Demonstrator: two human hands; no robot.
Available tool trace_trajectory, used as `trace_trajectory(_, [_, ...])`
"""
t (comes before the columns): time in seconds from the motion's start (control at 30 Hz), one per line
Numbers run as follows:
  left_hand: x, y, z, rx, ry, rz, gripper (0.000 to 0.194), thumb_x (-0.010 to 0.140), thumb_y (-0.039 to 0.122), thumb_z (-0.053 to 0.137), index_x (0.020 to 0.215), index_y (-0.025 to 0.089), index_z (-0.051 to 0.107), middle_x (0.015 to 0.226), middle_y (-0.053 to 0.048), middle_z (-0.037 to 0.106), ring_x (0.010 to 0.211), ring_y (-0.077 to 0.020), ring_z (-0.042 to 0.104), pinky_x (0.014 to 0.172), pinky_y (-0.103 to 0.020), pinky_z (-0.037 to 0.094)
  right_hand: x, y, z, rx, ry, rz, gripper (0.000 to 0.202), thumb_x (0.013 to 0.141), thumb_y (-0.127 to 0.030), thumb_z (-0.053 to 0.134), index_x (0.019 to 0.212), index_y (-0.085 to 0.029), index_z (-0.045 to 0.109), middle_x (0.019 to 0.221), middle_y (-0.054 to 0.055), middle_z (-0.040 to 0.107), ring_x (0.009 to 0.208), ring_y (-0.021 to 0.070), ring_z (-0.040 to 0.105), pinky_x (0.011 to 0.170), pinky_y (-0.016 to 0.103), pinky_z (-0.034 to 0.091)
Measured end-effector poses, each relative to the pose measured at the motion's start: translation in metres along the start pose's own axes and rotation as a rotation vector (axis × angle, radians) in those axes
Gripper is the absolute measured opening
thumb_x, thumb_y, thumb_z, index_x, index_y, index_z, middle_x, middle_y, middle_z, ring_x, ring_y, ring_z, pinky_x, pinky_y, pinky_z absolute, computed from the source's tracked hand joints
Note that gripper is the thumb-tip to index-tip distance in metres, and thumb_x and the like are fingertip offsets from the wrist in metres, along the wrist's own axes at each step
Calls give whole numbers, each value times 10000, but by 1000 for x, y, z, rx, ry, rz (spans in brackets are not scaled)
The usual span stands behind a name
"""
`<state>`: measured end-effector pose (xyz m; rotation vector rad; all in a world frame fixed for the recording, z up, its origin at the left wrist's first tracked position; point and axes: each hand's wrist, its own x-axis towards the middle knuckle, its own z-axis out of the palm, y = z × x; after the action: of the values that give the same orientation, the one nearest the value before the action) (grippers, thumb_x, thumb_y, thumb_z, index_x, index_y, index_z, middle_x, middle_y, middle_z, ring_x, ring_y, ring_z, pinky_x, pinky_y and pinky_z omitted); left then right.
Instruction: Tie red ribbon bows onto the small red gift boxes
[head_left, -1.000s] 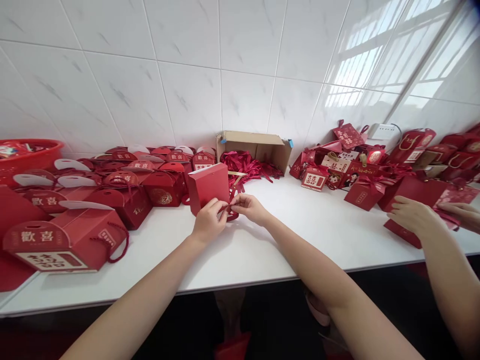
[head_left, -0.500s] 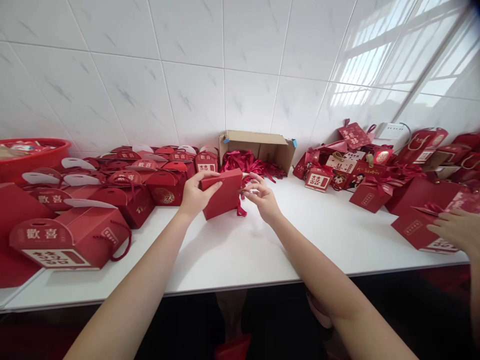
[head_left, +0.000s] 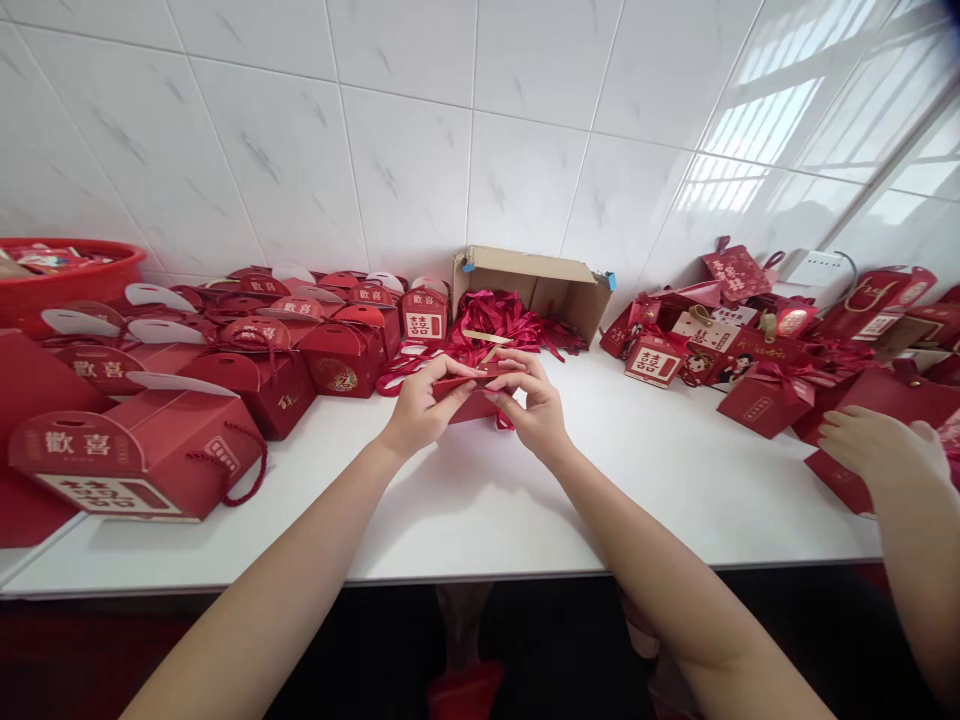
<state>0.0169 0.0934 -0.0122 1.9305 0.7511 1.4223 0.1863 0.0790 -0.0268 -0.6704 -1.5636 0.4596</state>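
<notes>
Centrally, a small red card box (head_left: 470, 408) lies directly between the hands over the white surface (head_left: 480, 520), top edge running left to right, left hand (head_left: 421, 405) pinching its left end, right hand (head_left: 538, 408) its right, neither nearer.

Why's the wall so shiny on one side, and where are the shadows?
Head view: bright stripes on the tiled wall, upper right, probably a barred window's reflection. Head view: soft, faint shadow on the white table, near the left hand and right hand.
</notes>
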Motion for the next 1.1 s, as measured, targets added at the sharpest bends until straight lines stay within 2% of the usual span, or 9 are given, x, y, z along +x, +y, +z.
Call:
trace_trajectory(0.23, [-1,0,-1,5,9,11,191,842,336,597,923,169,645,952,-68,676,928,-213,647,864,-336,499,-1,-3,0,-33,40,-65,36,822,-265,669,801,-252,696,1105,68,563,1124,233,531,934,389,468])
trace_trajectory(0.57, [0,2,-1,9,9,20,175,848,320,589,926,172,640,950,-52,670,948,-202,625,869,-311,481,0,-9,1,-64,54,-36,33,798,-220,679,793,-242,703,1074,67,566,1063,218,545,878,363,482])
trace_trajectory(0.7, [0,2,-1,-29,-37,22,187,871,318,555,966,174,627,974,-53,655,970,-199,617,883,-313,476,0,-6,1,-82,64,-63,43,792,-193,682,788,-233,699,1076,68,570,1072,220,549,921,378,465])
trace_trajectory(0.83, [-2,4,-2,-43,-99,20,213,888,328,528,1003,170,614,1003,-73,645,980,-210,616,878,-334,478,-1,-2,3,-64,103,-68,22,808,-197,656,815,-218,654,1068,70,577,1033,212,569,816,348,502])
trace_trajectory(0.97, [-4,5,0,111,-115,134,199,814,284,629,981,183,587,961,-50,649,927,-191,622,843,-315,489,-2,0,3,-19,163,-55,221,769,-189,689,941,-220,554,985,44,620,920,183,601,767,328,504])
trace_trajectory(1.03, [-5,3,4,230,-47,210,276,741,285,710,958,194,566,931,-31,639,884,-182,618,812,-306,486,-2,-2,2,-60,134,-72,186,770,-190,684,915,-213,570,871,23,621,790,158,600,699,302,504])
trace_trajectory(1.1, [-6,-1,10,324,130,253,408,664,330,775,956,201,521,928,-23,607,863,-184,602,786,-315,474,-2,-4,2,-117,107,-108,98,779,-193,672,842,-204,597,773,10,599,690,140,575,629,283,491])
